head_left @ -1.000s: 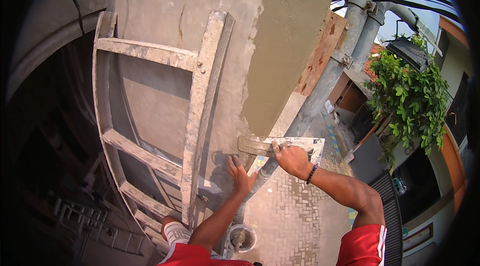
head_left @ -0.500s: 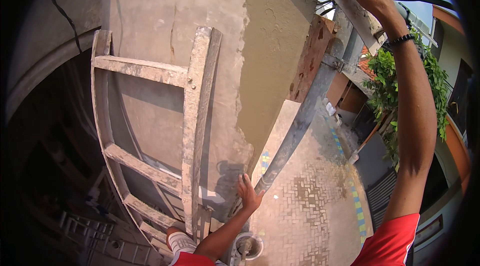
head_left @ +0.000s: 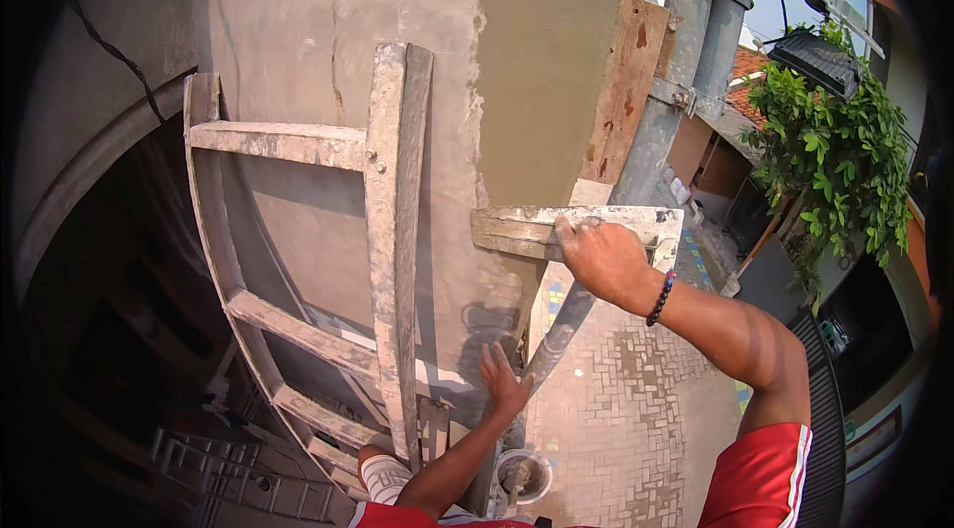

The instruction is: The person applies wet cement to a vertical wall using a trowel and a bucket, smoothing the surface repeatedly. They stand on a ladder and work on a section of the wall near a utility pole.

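My right hand (head_left: 608,258) is closed around a plastering float (head_left: 651,220), a long flat board smeared with mortar. The float lies level across the lower part of a wet, darker plaster strip (head_left: 547,81); its left end reaches onto the wall, while its right end juts past the wall's edge. Lower down, my left hand (head_left: 505,379) rests with fingers stretched out against the wall, beside a grey metal pole (head_left: 646,155). The float's handle is mostly hidden behind my right fingers.
A mortar-stained wooden ladder (head_left: 383,160) leans on the wall to the left. Below stands a bucket (head_left: 542,476) with a tool in it. Next to the wet strip is a wooden board (head_left: 628,91). Far below lies a paved lane (head_left: 636,409); a leafy plant (head_left: 820,141) hangs right.
My right hand has brought the float down from the top of the wet strip to its lower part. The strip's upper surface looks smoother. My left hand stays low on the wall.
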Available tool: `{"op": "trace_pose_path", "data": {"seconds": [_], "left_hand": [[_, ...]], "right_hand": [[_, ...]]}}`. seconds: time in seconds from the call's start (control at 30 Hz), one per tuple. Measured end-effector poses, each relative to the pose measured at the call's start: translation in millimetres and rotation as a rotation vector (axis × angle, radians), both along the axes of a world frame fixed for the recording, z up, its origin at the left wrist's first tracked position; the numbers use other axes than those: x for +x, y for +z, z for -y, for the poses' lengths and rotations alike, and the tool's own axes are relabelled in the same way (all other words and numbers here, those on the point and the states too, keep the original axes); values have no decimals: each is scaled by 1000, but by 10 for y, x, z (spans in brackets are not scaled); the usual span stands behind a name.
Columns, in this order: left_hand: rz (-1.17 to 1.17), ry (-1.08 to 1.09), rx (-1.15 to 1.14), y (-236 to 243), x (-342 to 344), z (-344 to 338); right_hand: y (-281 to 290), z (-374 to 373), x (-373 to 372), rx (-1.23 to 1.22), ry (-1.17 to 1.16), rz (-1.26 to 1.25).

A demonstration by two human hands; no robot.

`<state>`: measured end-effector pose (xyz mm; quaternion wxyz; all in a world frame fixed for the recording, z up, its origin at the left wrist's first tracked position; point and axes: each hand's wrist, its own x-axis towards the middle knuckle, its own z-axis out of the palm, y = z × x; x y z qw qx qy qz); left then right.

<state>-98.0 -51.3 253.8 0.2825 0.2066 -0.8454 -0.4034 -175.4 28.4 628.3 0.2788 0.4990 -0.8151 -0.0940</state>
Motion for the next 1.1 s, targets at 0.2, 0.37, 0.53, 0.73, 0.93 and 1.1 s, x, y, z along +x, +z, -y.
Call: {"op": "trace_pose_path", "data": {"seconds": [0.2,0.37,0.53,0.73,0.93,1.1], "left_hand": [[110,-66,-24,-146,343,81],[-44,-75,2,-61,880,275],[-379,-8,-54,1069,1243,526],[-447,419,-419,1904,1195,1124],[-391,400,-265,1853,1030,1341],[-383,428,-248,1732,938,1353]], "right_hand": [[-1233,-375,-22,270,-15,353],[-1342,-959,205,-327,156,1232],[-1738,-1300,85,-1249,389,1990],[-1591,-640,-109,-1421,756,2130],[-1477,-217,-286,-1378,846,2133],[-1182,-130,-325,-1389,911,2057]]}}
